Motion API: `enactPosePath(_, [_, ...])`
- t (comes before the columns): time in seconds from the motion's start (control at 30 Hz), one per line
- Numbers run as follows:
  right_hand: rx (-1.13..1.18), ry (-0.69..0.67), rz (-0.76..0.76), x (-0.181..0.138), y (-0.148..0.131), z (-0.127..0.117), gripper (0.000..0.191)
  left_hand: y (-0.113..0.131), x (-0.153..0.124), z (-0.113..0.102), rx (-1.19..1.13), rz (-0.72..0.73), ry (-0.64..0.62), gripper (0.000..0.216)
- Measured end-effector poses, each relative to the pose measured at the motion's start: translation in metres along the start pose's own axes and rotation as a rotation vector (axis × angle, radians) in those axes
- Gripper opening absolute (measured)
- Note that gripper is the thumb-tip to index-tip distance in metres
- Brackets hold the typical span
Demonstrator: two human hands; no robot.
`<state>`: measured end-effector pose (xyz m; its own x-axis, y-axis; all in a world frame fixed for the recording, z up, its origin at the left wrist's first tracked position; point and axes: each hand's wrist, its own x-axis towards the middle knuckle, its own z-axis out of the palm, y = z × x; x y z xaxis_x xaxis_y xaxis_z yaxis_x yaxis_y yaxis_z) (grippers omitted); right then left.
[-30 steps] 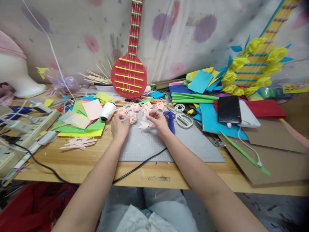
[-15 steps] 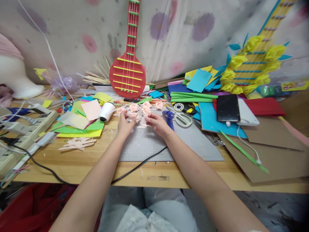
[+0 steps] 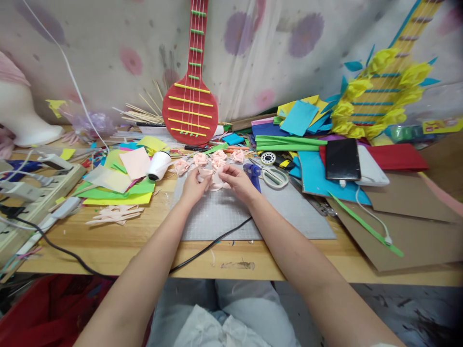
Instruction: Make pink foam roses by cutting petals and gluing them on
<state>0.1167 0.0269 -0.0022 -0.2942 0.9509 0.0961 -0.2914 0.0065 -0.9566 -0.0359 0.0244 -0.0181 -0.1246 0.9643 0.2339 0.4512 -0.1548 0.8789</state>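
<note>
My left hand (image 3: pixel 195 187) pinches a thin pale pink paper piece (image 3: pixel 205 174) between thumb and fingers. Close beside it, my right hand (image 3: pixel 239 183) has thumb and fingertips pressed together at the same pale pink material; its exact hold is partly hidden. More pale pink material (image 3: pixel 218 182) shows between the hands. Just beyond the fingers lie several pink paper roses, among them one at the left (image 3: pixel 181 166), one in the middle (image 3: pixel 219 161) and one at the right (image 3: pixel 238 155). Beneath everything is a grey cutting mat (image 3: pixel 220 221).
A blue glue gun (image 3: pixel 252 174) and scissors (image 3: pixel 275 178) lie right of my right hand. Left stand a white spool (image 3: pixel 159 165) and coloured sheets (image 3: pixel 119 195). A red paper lute (image 3: pixel 190 113) leans at the back. A black cable (image 3: pixel 210 246) crosses the mat's front.
My left hand has shifted slightly right, uncovering more of the leftmost rose. The pale pink piece shows more clearly at its fingertips. My right hand has barely moved.
</note>
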Motion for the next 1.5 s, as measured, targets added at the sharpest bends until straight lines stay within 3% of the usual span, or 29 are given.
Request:
enactPosePath(0.13, [0.028,0.018,-0.022,-0.001,-0.002,0.000,0.029,0.005,-0.007,-0.001,-0.311,-0.137,-0.022,0.031])
enactPosePath(0.27, [0.087,0.019,-0.019,-0.002,-0.005,0.000,0.029,0.009,-0.017,-0.010,-0.621,-0.292,-0.200,0.037])
enactPosePath(0.37, [0.111,0.024,-0.005,-0.003,-0.005,0.001,0.029,0.011,-0.020,-0.018,-0.722,-0.382,-0.312,0.039])
enactPosePath(0.57, [0.028,0.001,-0.032,-0.003,-0.005,0.006,0.029,0.011,-0.019,-0.017,-0.703,-0.394,-0.280,0.038])
enactPosePath(0.8, [-0.016,-0.090,-0.003,-0.001,0.002,0.019,0.038,0.004,-0.018,-0.008,-0.489,-0.274,-0.157,0.037])
enactPosePath(1.2, [-0.322,0.119,-0.226,0.003,0.015,0.023,0.022,-0.001,-0.018,-0.006,-0.450,-0.236,-0.114,0.045])
enactPosePath(1.5, [-0.315,0.104,-0.248,0.003,0.013,0.024,0.026,-0.001,-0.018,-0.006,-0.434,-0.249,-0.118,0.045])
